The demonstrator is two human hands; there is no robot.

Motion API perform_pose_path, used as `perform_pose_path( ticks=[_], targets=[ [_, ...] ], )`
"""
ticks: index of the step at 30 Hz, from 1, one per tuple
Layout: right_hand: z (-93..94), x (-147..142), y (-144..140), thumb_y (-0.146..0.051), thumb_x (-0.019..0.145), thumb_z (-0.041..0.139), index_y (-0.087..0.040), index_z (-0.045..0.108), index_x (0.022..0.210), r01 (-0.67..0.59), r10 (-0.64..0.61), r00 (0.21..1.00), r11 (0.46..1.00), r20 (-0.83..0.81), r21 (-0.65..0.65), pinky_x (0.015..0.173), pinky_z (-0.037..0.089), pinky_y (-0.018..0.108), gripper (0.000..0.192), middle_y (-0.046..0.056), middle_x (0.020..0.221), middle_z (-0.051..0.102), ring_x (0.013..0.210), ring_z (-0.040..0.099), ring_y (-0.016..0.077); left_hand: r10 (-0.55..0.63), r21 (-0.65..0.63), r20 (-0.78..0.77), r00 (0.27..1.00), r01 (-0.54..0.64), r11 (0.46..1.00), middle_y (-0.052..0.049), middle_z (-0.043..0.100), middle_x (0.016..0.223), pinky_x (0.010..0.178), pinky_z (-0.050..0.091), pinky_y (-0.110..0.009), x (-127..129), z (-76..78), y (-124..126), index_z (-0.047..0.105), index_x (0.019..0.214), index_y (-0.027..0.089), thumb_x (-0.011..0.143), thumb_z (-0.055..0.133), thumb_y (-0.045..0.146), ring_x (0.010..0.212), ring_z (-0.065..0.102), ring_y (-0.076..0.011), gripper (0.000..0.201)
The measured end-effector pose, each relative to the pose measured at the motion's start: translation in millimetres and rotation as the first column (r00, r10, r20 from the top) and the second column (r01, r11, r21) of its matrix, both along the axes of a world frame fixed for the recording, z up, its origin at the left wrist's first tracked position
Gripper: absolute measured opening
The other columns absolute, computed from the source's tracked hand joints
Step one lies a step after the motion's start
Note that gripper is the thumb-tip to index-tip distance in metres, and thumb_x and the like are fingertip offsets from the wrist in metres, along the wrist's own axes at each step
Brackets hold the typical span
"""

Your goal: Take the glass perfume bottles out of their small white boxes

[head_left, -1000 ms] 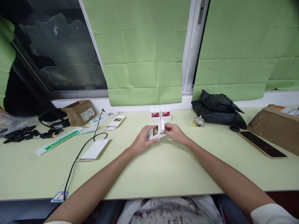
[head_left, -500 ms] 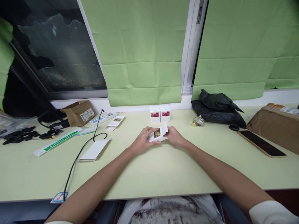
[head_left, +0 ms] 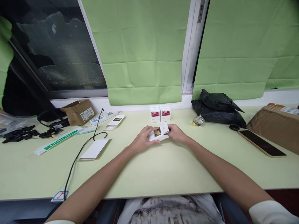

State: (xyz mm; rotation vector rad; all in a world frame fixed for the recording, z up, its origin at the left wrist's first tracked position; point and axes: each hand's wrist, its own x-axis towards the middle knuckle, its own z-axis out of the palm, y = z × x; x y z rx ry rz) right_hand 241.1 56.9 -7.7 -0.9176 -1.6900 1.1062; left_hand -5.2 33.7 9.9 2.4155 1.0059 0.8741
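Observation:
A small white cardboard box [head_left: 158, 133] with a dark and yellow picture on its side is held tilted just above the middle of the table. My left hand [head_left: 144, 138] wraps its left side, thumb below and fingers over the top. At the box's right end, my right hand [head_left: 175, 133] has its fingers closed at the flaps; its fingertips are partly hidden. Beyond my hands stand several white boxes [head_left: 160, 113] with pink flower pictures, packed side by side. Two flattened white cartons, a printed one [head_left: 115, 122] and a plain one [head_left: 95, 149], lie to the left.
Left on the table [head_left: 149, 174] are a black cable [head_left: 78, 154], an opened brown box [head_left: 78, 112] and a green-and-white packet [head_left: 58, 140]. To the right are a glass bottle [head_left: 198, 120], black plastic bags [head_left: 217, 109], a phone [head_left: 261, 143] and a large brown parcel [head_left: 275, 126].
The held box has turned slightly, and its right-end flaps sit a little differently. My right hand has shifted slightly up and to the right; my left hand stays round the box.

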Motion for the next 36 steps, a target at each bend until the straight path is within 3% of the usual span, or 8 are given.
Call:
perform_pose_path(
  ticks=[5, 13, 20, 29, 36],
  targets=[
    [4.9, 5.9, 0.4, -0.02, 0.066, 0.07, -0.015, 0.081, 0.102, 0.032, -0.032, 0.999, 0.999, 0.001, -0.035, 0.083, 0.054, 0.034, 0.037, 0.003, 0.094, 0.079, 0.089, 0.07, 0.0236, 0.019, -0.002, -0.015, 1.0, -0.019, 1.0, -0.005, 0.058, 0.138, 0.11, 0.047, -0.042, -3.1, 0.0, 4.1, 0.055, 0.148, 0.038, 0.084, 0.08, 0.057, 0.132, 0.054, -0.0284, 0.072],
    [11.2, 20.3, 5.5, -0.018, 0.059, 0.072, -0.018, 0.081, 0.091, 0.147, -0.147, 0.989, 0.989, 0.002, -0.009, 0.087, 0.055, 0.031, 0.033, 0.007, 0.114, 0.071, 0.102, 0.068, 0.0246, 0.026, 0.03, -0.059, 0.998, -0.024, 0.999, -0.008, 0.058, 0.136, 0.109, 0.047, -0.044, -13.2, 2.9, 11.6, 0.056, 0.148, 0.035, 0.085, 0.077, 0.061, 0.13, 0.054, -0.0304, 0.072],
    [7.5, 24.3, 7.1, -0.019, 0.065, 0.072, -0.017, 0.078, 0.111, 0.098, -0.107, 0.991, 0.989, -0.076, -0.108, 0.089, 0.056, 0.035, 0.046, 0.005, 0.107, 0.079, 0.101, 0.071, 0.026, 0.021, 0.024, -0.101, 0.995, -0.018, 1.0, -0.009, 0.058, 0.137, 0.108, 0.047, -0.043, -20.2, 7.7, 13.7, 0.053, 0.151, 0.034, 0.09, 0.072, 0.059, 0.13, 0.054, -0.0313, 0.069],
    [3.5, 20.5, 4.5, -0.018, 0.064, 0.078, -0.017, 0.08, 0.109, 0.079, -0.085, 0.993, 0.993, -0.077, -0.089, 0.1, 0.055, 0.041, 0.045, 0.007, 0.114, 0.08, 0.106, 0.072, 0.0273, 0.021, 0.021, -0.126, 0.992, -0.019, 1.0, -0.009, 0.054, 0.143, 0.112, 0.044, -0.044, -20.4, 4.8, 13.4, 0.049, 0.153, 0.034, 0.089, 0.072, 0.059, 0.137, 0.048, -0.0316, 0.072],
    [2.3, 28.4, 10.0, -0.021, 0.064, 0.083, -0.016, 0.081, 0.103, 0.089, -0.093, 0.995, 0.988, -0.027, -0.129, 0.095, 0.057, 0.04, 0.04, 0.008, 0.108, 0.081, 0.101, 0.073, 0.0273, 0.029, 0.035, -0.19, 0.981, -0.023, 0.999, -0.009, 0.058, 0.139, 0.108, 0.045, -0.044, -25.1, 10.8, 17.1, 0.051, 0.151, 0.033, 0.087, 0.071, 0.066, 0.132, 0.052, -0.0326, 0.075]
  ],
)
